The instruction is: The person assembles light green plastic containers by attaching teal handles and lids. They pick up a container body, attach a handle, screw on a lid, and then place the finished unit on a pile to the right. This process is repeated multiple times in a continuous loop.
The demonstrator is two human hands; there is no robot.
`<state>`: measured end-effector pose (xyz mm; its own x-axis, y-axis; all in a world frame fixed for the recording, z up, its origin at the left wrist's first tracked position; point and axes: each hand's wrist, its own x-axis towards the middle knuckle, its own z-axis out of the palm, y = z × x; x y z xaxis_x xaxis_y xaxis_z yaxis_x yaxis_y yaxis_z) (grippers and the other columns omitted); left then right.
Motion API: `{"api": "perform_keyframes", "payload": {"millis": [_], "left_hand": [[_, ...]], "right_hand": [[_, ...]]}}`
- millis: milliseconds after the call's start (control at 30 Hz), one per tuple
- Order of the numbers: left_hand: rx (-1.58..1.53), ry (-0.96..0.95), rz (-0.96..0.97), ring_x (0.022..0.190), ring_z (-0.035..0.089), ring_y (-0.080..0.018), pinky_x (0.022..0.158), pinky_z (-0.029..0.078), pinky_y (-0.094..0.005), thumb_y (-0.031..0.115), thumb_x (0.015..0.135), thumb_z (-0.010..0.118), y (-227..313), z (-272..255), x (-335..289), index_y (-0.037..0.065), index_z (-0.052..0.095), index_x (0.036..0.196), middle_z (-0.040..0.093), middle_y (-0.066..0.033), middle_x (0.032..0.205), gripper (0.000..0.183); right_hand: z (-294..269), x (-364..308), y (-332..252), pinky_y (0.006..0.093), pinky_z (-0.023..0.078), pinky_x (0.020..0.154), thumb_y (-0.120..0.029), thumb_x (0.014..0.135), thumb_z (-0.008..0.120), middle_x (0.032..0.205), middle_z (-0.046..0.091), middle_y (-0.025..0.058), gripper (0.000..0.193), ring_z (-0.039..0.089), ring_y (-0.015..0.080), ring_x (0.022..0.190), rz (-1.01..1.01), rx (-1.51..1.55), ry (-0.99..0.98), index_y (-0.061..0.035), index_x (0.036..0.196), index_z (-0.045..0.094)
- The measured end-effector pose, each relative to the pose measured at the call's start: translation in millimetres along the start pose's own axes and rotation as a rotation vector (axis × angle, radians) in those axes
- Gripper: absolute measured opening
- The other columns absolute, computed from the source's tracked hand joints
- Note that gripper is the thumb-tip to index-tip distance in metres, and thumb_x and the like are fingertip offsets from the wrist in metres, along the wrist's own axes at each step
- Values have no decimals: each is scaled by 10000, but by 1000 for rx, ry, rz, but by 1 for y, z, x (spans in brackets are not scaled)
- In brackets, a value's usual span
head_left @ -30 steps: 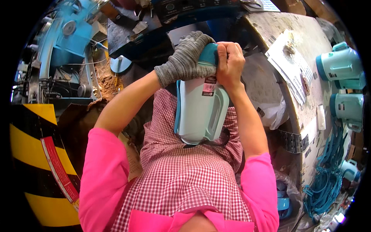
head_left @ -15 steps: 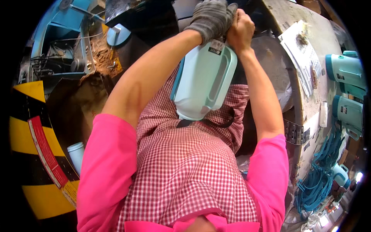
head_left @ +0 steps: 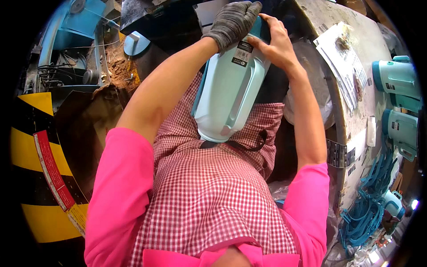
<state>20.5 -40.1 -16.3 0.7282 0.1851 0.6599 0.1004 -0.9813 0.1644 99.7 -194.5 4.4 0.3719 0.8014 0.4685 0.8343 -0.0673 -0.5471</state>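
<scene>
A pale teal plastic jug with a long side handle rests tilted across my lap, its narrow end toward my waist. Its far end has a darker teal collar and a black-and-white label. My left hand, in a grey knit glove, is closed at the collar's left side; what its fingers pinch is hidden. My right hand is bare and curves around the collar from the right, thumb on the near side and fingers over the far side.
To the right, a worktable carries papers, a small white tube and similar teal jugs. Blue straps lie in a tangle nearer me. Left stand a blue machine and a yellow-black striped panel.
The jug has rolled a little, showing more of its label and the dark collar. My right hand has opened from a fist and now wraps the collar; my left has shifted slightly left.
</scene>
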Motion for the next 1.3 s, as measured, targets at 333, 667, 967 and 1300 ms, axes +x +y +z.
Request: {"api": "perform_keyframes", "payload": {"millis": [333,667,967,1300], "left_hand": [[-847,-189,-307,861,646,-249,811,519,-357,286,952,528,-5,-21,3,107,668,1071,677,-112,954,257],[-898,218,-501,661,591,-166,646,481,-349,430,953,529,21,-26,-2,45,701,796,636,-72,681,451],[-1161,-53,-469,809,602,-120,759,490,-261,291,1037,402,-12,-38,10,26,684,911,669,-50,885,406],[-1385,-414,-378,1103,599,-177,1010,452,-326,225,994,525,-49,-128,76,-20,603,1179,644,-99,1180,317]], "right_hand": [[-26,-10,-13,399,437,952,-226,666,810,1085,604,152,617,553,315,1074,81,105,-6,-43,1206,575],[-36,-25,-17,355,421,964,-261,649,817,1106,568,113,679,544,253,1064,184,426,-6,-42,1234,549],[-82,-86,-87,547,123,1185,-230,572,795,1537,335,114,621,245,291,1454,-464,-135,-588,-93,1148,609],[-173,-56,-74,526,389,1060,-158,632,799,1339,575,161,217,531,346,1257,-248,-112,75,-76,663,601]]}}
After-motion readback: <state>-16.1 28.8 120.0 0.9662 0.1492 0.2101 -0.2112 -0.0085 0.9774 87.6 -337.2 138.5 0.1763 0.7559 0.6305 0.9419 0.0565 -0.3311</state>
